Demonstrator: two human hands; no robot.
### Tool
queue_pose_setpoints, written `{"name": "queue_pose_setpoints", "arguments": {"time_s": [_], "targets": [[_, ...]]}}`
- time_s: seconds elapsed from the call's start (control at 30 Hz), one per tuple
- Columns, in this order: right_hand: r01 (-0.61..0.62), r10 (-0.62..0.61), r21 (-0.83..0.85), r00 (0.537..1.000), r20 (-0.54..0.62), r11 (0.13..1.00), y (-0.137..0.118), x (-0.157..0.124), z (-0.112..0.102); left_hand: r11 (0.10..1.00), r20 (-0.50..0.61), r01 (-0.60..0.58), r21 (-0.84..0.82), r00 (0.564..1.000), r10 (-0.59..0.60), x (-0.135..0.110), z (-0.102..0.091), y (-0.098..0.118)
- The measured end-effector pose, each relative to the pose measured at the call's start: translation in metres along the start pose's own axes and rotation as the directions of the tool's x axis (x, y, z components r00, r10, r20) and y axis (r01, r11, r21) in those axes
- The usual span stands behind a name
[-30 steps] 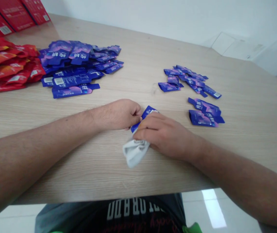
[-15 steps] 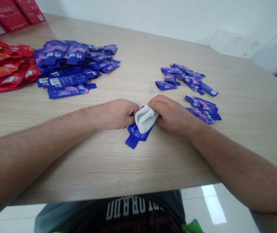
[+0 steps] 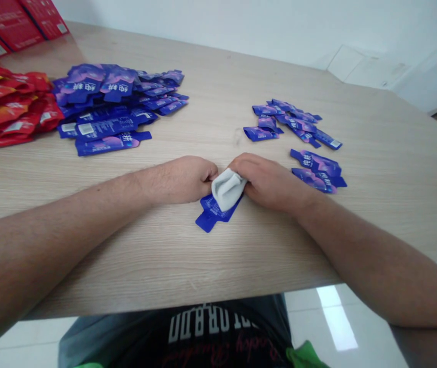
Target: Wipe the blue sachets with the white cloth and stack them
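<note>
My left hand (image 3: 178,180) and my right hand (image 3: 268,183) meet at the middle of the wooden table (image 3: 218,250). A crumpled white cloth (image 3: 228,189) sits between them, gripped under my right fingers. Beneath the cloth lies a blue foil sachet (image 3: 213,215), its narrow spout end pointing down and left. My left fingertips press against the cloth and the sachet's upper end, which is hidden from view.
Beyond my hands lie a large pile of blue-purple sachets (image 3: 118,97) and a smaller group (image 3: 287,122), with two more (image 3: 316,171) nearer right. Red sachets (image 3: 3,102) and red boxes (image 3: 11,23) fill the far left.
The cloth has moved from below my hands to up between them, and the sachet has turned with its spout now pointing down-left. From half a second ago, my hands have barely moved.
</note>
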State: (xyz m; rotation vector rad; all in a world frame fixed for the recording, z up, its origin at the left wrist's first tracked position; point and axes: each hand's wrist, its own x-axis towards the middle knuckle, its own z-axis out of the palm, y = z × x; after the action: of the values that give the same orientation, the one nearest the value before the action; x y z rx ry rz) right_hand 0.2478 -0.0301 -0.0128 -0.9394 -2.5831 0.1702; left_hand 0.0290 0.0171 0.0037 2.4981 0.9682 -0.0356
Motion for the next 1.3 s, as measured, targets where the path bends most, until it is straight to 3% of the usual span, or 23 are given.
{"name": "queue_pose_setpoints", "arguments": {"time_s": [0.1,0.23,0.37,0.53,0.7,0.83,1.0,1.13,1.3], "targets": [[-0.006,0.006,-0.071,1.0,0.011,0.997,-0.005,-0.001,-0.002,1.0,-0.007,0.007,0.009,1.0,-0.007,0.0,0.001,0.0],[0.142,-0.145,0.04,0.986,0.083,0.989,-0.014,-0.003,-0.005,1.0,-0.003,0.018,-0.008,1.0,-0.018,0.001,0.001,-0.001],[0.013,-0.01,-0.074,0.999,0.043,0.997,-0.012,-0.004,-0.01,0.999,-0.007,0.035,-0.01,0.999,-0.035,0.001,0.0,-0.001],[0.145,-0.149,0.033,0.971,0.188,0.989,-0.017,-0.003,-0.012,1.0,-0.006,0.015,-0.012,1.0,-0.015,0.001,-0.001,-0.001],[0.019,-0.01,-0.083,0.995,0.102,0.996,-0.02,-0.003,-0.01,0.999,0.006,0.043,-0.03,0.999,-0.043,0.001,-0.002,0.0],[0.164,-0.165,0.026,0.96,0.228,0.986,-0.027,-0.003,-0.009,0.998,0.006,0.037,-0.045,0.999,-0.037,0.001,-0.001,-0.001],[-0.002,0.007,-0.087,0.998,0.061,0.996,-0.025,-0.004,-0.004,0.993,0.03,0.087,-0.075,0.996,-0.085,0.002,0.0,-0.002],[0.15,-0.145,-0.026,0.978,0.148,0.988,-0.03,-0.002,0.001,0.996,0.008,0.041,-0.081,0.999,-0.041,0.002,0.0,-0.002],[0.053,-0.053,-0.103,0.999,0.004,0.993,-0.03,-0.001,0.002,0.993,0.012,0.07,-0.094,0.998,-0.069,0.002,0.0,-0.002]]}}
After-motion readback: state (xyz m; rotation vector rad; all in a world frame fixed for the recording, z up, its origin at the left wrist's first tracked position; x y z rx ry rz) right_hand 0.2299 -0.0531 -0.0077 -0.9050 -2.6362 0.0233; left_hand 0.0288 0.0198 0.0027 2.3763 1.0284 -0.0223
